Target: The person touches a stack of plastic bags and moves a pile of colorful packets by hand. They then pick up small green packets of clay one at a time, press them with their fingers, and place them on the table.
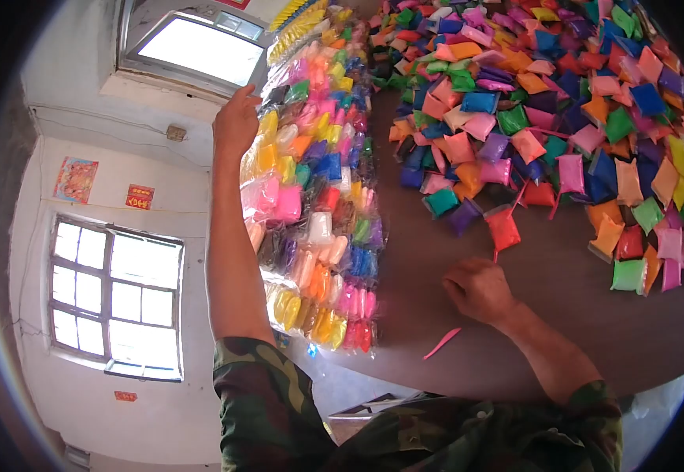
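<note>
My left hand [236, 119] is raised at the far left edge of a long stack of clear bags [320, 228] filled with colourful packets. Its visible fingers reach out towards the bags, with nothing seen in them. Over the dark brown table [413, 259], my right hand [480, 289] has its fingers curled in; I cannot tell what is inside them. Just beyond its knuckles lies a red packet [502, 230], with a thin red strip between packet and hand. A pink plastic stick [442, 344] rests on the table nearer to me.
A large heap of small packets [527, 145] in many colours covers the far and right parts of the table. Yellow pieces [299, 31] lie at the far end of the bag stack. A wall with a window [118, 295] stands to the left.
</note>
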### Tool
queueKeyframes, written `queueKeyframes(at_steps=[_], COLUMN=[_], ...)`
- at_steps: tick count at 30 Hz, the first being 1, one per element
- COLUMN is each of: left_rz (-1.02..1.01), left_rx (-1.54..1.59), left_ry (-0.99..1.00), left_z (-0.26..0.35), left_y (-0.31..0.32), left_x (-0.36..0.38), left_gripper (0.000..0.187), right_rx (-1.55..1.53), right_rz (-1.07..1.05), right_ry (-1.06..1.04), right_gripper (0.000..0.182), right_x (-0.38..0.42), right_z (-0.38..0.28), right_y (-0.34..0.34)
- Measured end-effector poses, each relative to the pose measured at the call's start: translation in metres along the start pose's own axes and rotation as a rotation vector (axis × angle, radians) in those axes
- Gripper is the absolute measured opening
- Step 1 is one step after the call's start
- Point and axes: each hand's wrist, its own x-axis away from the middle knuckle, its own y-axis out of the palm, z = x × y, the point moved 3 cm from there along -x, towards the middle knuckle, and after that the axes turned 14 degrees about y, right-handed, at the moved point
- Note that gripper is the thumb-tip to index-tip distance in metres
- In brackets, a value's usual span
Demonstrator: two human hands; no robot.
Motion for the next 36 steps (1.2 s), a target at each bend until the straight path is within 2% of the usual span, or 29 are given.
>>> queueKeyframes(at_steps=[3,4,7,10,13,16,19,22,25,28,31,36], left_rz=[-0.098,-0.095,-0.049,-0.094,-0.174,-0.182,-0.089,-0.17,-0.252,-0.385,-0.376,-0.385], left_rx=[0.136,0.108,0.168,0.19,0.077,0.129,0.176,0.148,-0.143,-0.284,-0.486,-0.49], left_ry=[-0.184,-0.116,-0.118,-0.084,-0.057,-0.114,0.005,0.059,0.216,0.193,0.259,0.282], left_z=[-0.02,-0.023,-0.025,-0.013,-0.001,0.003,0.013,0.044,0.06,0.064,0.075,0.068], left_y=[0.001,0.004,0.008,0.0,0.003,0.003,-0.002,0.005,0.021,0.033,0.037,0.041], left_x=[0.016,0.022,0.033,0.03,0.031,0.032,0.028,0.023,0.021,0.021,0.03,0.034], left_gripper=[0.047,0.045,0.044,0.042,0.041,0.041,0.044,0.049,0.053,0.054,0.053,0.048], right_rx=[-0.025,-0.034,0.031,0.038,0.022,0.007,0.015,0.02,0.003,0.001,0.013,0.006], right_rz=[0.031,0.042,-0.011,0.004,0.014,0.021,0.012,0.007,0.019,0.016,0.005,0.0], right_ry=[-0.013,-0.017,0.019,0.009,0.005,0.002,0.0,0.014,0.006,0.006,0.003,0.0], right_gripper=[0.003,0.003,0.004,0.004,0.005,0.005,0.005,0.005,0.005,0.005,0.004,0.004], right_x=[0.0,0.0,0.003,0.003,0.002,0.001,0.001,0.001,0.001,0.001,0.002,0.0], right_z=[-0.001,0.0,0.006,0.004,0.005,0.004,0.004,0.002,0.004,0.004,0.007,0.003], right_y=[0.0,0.0,0.003,0.004,0.004,0.003,0.002,0.001,0.001,0.002,0.004,0.001])
